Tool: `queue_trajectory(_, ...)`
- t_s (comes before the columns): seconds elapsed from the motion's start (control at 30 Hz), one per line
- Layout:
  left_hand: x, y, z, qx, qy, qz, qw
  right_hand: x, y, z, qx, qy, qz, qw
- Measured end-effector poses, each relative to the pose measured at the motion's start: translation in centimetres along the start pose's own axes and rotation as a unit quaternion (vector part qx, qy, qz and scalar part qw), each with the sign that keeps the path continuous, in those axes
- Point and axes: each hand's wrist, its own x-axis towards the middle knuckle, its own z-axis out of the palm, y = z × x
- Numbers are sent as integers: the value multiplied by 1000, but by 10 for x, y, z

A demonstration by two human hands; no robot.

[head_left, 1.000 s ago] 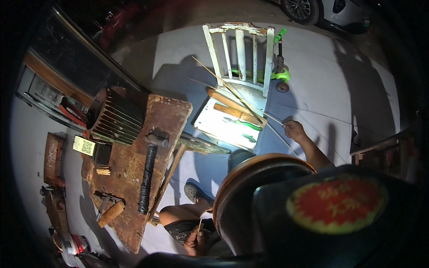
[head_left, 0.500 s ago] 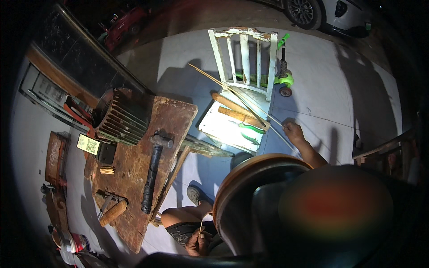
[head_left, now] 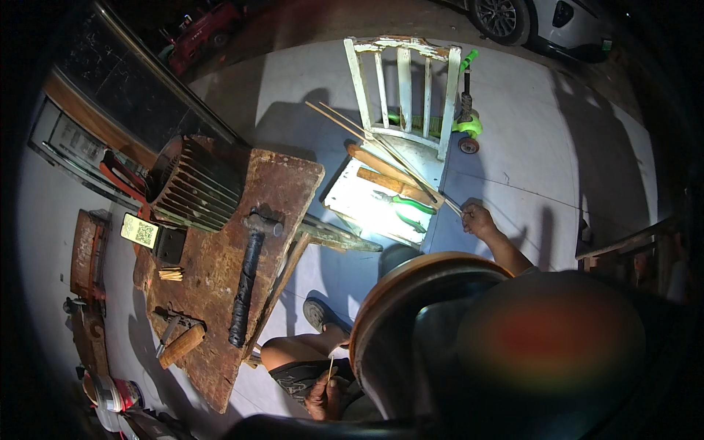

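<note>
My right hand (head_left: 480, 224) is closed around the near ends of long thin pale strips (head_left: 352, 125), which stretch diagonally over the seat of a worn white chair (head_left: 449, 103). On that seat lie two long wooden pieces (head_left: 378, 180) and green-handled pliers (head_left: 411, 207). Low in the view, beside my bare knee, my left hand (head_left: 321, 396) pinches a short thin stick (head_left: 332, 364) held upright. A large dark round object with a brown rim (head_left: 381, 282) fills the lower right and hides part of my body.
A rough wooden table (head_left: 198, 308) stands left, holding a taped hammer (head_left: 249, 286), ribbed motor housing (head_left: 194, 187), small sticks (head_left: 170, 273), phone-sized card (head_left: 138, 231) and wooden-handled tool (head_left: 183, 345). A green scooter (head_left: 468, 126) stands behind the chair, a car (head_left: 557, 29) beyond.
My right hand has moved a little left toward the chair, and the strips' far ends have shifted left and closer together. My left hand stays pinched on the short stick.
</note>
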Motion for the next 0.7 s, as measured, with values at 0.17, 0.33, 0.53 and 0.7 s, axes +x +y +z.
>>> queue_trajectory(0.17,2,0,-2,46,4,-20,999,-3,-8,-1,2,14,-34,999)
queue_trajectory(0.33,1,-4,-3,33,-1,-6,999,-1,-17,-2,37,-2,5,999)
queue_trajectory(0.53,4,-3,-1,-6,-12,16,1000,0,-15,-1,-153,133,-205,958)
queue_trajectory(0.7,5,17,4,4,13,9,1000,7,-25,-5,-198,231,-244,921)
